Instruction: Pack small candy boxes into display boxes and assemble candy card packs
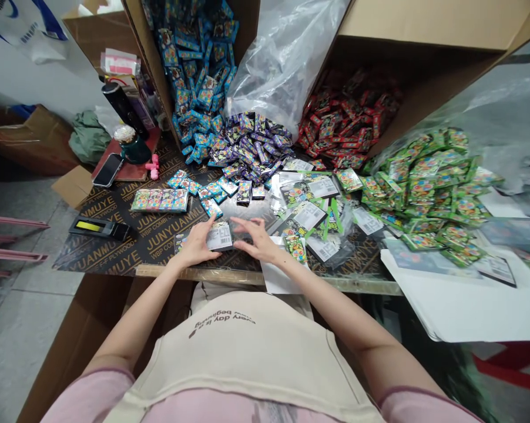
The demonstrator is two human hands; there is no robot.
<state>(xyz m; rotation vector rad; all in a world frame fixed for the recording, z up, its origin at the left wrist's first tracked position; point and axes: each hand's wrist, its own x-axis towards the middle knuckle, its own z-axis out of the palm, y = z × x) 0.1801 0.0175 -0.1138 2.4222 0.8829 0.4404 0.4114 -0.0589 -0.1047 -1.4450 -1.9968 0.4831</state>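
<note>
Fingers of the left hand (195, 244) span a flat black pack with a white label (221, 236) on dark printed plywood (135, 251), grip unclear, the right hand (261, 242) beside it with fingers parted, similar labelled packs (309, 216) already gathered, small multicoloured packets (258, 141) still heaped.

Packet (220, 237) partly behind left hand (196, 242), print on label (223, 234) illegibly small

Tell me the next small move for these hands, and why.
Probably bring the right hand onto the labelled pack: the left hand clasps one end, while the right is open beside the other.
</note>
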